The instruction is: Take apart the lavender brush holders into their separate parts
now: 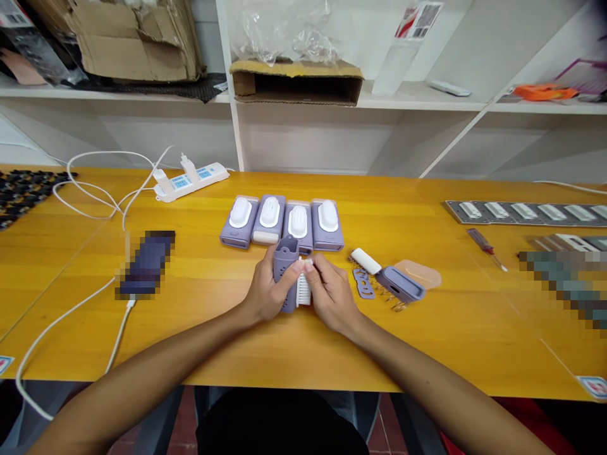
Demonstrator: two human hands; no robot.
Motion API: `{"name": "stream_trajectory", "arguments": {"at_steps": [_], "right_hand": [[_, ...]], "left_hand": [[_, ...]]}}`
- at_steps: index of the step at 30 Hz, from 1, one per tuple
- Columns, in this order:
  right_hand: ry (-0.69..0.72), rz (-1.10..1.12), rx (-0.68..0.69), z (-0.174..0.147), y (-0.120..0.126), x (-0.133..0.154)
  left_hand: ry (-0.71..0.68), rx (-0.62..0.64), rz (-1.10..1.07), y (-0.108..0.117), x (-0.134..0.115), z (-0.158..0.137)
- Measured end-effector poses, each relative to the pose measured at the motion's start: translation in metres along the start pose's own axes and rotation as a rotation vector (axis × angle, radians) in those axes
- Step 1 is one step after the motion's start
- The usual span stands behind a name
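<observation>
My left hand (pixel 266 289) is closed around an upright purple plastic housing (pixel 286 251) with small holes in its side. Pinched in the fingers of my right hand (pixel 336 296) is a white ribbed, comb-like piece (pixel 303 294), held against the housing's right side. The tips of both hands meet at the top of this piece and hide part of it. Just beyond my hands stands a row of several purple cases with white oval tops (pixel 270 212). To the right lie a white bar (pixel 366 260), a flat purple plate (pixel 363 284) and an open purple shell (pixel 401 284).
A translucent orange cover (pixel 420 273) touches the shell. Farther right are a screwdriver (pixel 486 248) and a grey strip with white inserts (pixel 524 212). A phone (pixel 148 264) on a cable and a power strip (pixel 192 182) are at left. Shelves (pixel 327 142) rise behind the table.
</observation>
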State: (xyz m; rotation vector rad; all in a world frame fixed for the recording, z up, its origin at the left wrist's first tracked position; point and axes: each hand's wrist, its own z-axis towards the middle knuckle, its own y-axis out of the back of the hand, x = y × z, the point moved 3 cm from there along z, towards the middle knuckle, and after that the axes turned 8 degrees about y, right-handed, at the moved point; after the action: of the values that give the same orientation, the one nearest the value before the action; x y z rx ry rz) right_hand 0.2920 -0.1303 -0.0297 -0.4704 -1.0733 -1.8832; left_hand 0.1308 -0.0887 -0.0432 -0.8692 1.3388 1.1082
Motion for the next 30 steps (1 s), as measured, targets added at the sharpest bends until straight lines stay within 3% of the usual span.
{"name": "stream_trajectory", "arguments": {"at_steps": [19,24,30], "right_hand": [[0.244,-0.103,-0.074,0.004,0.01,0.0],[0.258,-0.111,-0.075,0.004,0.014,0.002],[0.23,-0.094,-0.081,0.004,0.016,0.004]], "left_hand": [[0.054,0.101,-0.168,0.0,-0.004,-0.001],[-0.023,0.211,-0.127,0.006,-0.016,0.003],[-0.018,0.169,-0.118,0.006,-0.018,0.001]]}}
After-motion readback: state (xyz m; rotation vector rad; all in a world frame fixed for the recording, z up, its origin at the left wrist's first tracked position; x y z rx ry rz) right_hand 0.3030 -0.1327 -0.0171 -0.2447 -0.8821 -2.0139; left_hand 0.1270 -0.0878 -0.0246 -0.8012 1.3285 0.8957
